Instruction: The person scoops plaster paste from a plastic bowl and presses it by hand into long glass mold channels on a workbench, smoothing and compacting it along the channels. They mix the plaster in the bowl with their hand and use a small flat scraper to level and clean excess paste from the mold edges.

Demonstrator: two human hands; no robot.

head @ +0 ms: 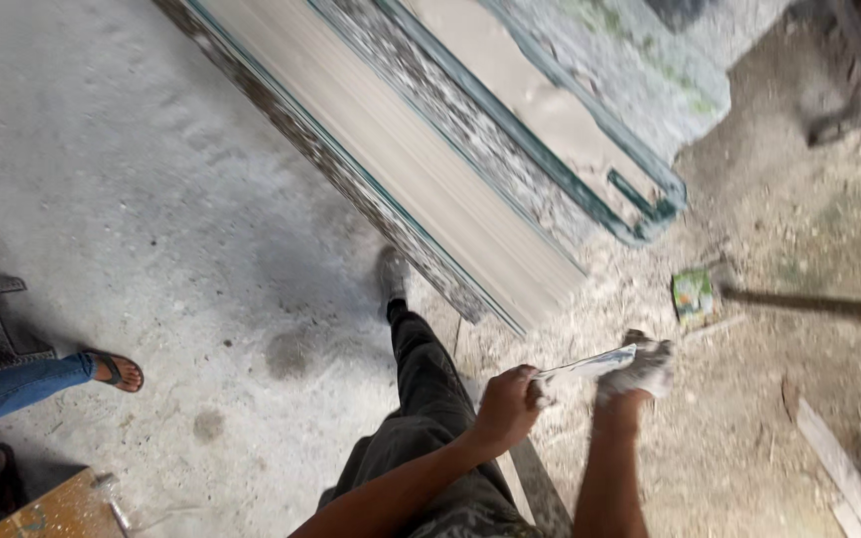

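My left hand [506,403] is closed around one end of a thin pale strip [582,367], which looks like a blade or a piece of paper. My right hand [638,367], wrapped in a whitish cloth or glove, grips the other end. Both hands are held out over the dusty floor, just right of my dark-trousered leg [430,399] and shoe [392,274]. What the strip is exactly is too blurred to tell.
Long framed panels [430,149] lie diagonally across the concrete floor ahead. A green packet [693,295] lies in sawdust at right, near a dark rod [819,304] and wood planks [839,468]. Another person's jeans leg and sandalled foot [117,371] are at left.
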